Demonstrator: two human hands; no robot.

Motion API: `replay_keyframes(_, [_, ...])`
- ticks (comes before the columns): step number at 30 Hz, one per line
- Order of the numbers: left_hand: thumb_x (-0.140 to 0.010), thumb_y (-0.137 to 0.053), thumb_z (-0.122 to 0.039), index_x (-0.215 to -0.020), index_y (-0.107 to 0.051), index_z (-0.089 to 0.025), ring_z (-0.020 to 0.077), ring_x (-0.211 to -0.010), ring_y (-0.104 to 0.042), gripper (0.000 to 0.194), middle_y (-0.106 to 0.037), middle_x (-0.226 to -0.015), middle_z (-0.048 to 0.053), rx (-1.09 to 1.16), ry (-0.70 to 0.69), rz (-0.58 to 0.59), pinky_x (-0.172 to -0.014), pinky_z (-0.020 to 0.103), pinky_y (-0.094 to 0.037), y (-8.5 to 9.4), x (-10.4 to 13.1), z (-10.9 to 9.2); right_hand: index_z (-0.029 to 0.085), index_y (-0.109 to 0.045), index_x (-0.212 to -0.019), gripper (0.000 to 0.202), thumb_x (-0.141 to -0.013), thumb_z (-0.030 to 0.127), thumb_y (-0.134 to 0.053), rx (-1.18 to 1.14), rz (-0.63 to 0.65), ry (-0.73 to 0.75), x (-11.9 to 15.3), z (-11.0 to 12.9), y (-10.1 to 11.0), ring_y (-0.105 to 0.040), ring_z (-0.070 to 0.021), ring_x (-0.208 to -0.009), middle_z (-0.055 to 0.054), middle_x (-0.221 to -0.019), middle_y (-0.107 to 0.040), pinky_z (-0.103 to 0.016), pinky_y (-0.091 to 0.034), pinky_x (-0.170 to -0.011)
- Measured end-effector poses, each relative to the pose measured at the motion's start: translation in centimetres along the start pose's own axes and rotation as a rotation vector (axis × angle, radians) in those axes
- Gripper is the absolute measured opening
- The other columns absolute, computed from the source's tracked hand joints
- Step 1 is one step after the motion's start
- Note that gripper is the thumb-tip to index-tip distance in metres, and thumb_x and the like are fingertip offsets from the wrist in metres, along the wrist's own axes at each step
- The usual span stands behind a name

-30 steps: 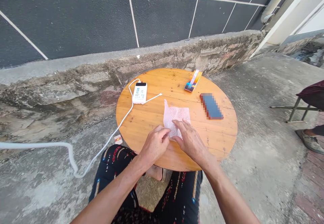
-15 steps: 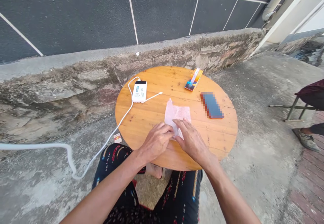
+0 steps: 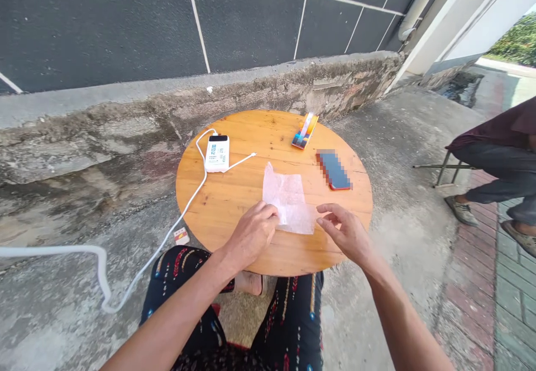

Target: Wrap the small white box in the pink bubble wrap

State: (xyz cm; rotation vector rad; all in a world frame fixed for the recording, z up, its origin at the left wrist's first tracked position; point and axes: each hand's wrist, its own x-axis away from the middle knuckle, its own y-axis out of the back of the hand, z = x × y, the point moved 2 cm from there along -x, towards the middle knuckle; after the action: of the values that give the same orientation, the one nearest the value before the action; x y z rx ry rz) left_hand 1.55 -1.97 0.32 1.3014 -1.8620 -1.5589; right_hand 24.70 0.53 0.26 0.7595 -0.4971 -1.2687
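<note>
A thin pinkish-white sheet [image 3: 288, 195] lies creased on the round wooden table [image 3: 218, 206], near its front edge. Its lower left edge is pinched in the fingers of my left hand [image 3: 256, 228]. Just right of the sheet, my right hand [image 3: 341, 228] hovers with thumb and fingers apart and nothing between them. A small gap separates its fingertips from the sheet's right edge.
A white power bank [image 3: 218, 154] with white cables sits at the table's left. Tape on a colourful holder [image 3: 305, 132] stands at the back, a phone [image 3: 335, 170] at the right. A seated person [image 3: 494, 158] is at far right.
My right hand has moved right, off the sheet, and its fingers have parted. More of the sheet's right part now shows, spread flat. The view has turned slightly right.
</note>
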Motion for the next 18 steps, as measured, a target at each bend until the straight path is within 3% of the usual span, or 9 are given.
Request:
replay_keyframes(4, [-0.084,-0.05,-0.003,-0.079,-0.059,-0.016,0.0193,-0.092,-0.05,0.017,-0.06,-0.096,0.004,0.007,0.004,-0.005,-0.083,0.033,-0.046,-0.2,0.0,-0.1,0.019,-0.056,-0.106,0.034,-0.086,0.045,-0.053,-0.168,0.069,-0.223,1.7,-1.9,-1.3,-0.066,-0.018,-0.069,-0.007,-0.092,-0.068,-0.029,-0.051,-0.055])
replay_keyframes(8, [-0.084,-0.05,-0.003,-0.082,-0.058,-0.016,0.0199,-0.093,-0.05,0.016,-0.06,-0.096,0.004,0.002,0.004,-0.004,-0.084,0.034,-0.046,-0.2,0.0,0.0,0.018,-0.051,-0.105,0.039,-0.084,0.051,-0.054,-0.42,0.152,-0.314,2.0,-2.2,-2.8,-0.063,-0.0153,-0.056,-0.004,-0.078,-0.066,-0.023,-0.046,-0.041])
replay_keyframes(13, [-0.085,-0.048,-0.004,-0.083,-0.059,-0.017,0.0192,-0.093,-0.05,0.017,-0.059,-0.096,0.004,0.053,-0.026,-0.02,-0.083,0.033,-0.046,-0.2,0.1,0.4,0.019,-0.051,-0.095,0.039,-0.08,0.054,-0.058,-0.549,0.258,-0.359,1.3,-1.7,-3.7,-0.06,-0.012,-0.046,0.0,-0.071,-0.065,-0.019,-0.044,-0.035])
replay_keyframes(18, [-0.085,-0.048,-0.007,-0.078,-0.059,-0.016,0.0193,-0.092,-0.05,0.016,-0.059,-0.094,0.005,0.082,-0.074,-0.053,-0.084,0.034,-0.045,0.0,0.2,0.3,0.018,-0.054,-0.094,0.036,-0.08,0.052,-0.058,-0.536,0.272,-0.387,0.6,-1.1,-3.9,-0.059,-0.0111,-0.043,0.001,-0.068,-0.064,-0.019,-0.045,-0.035])
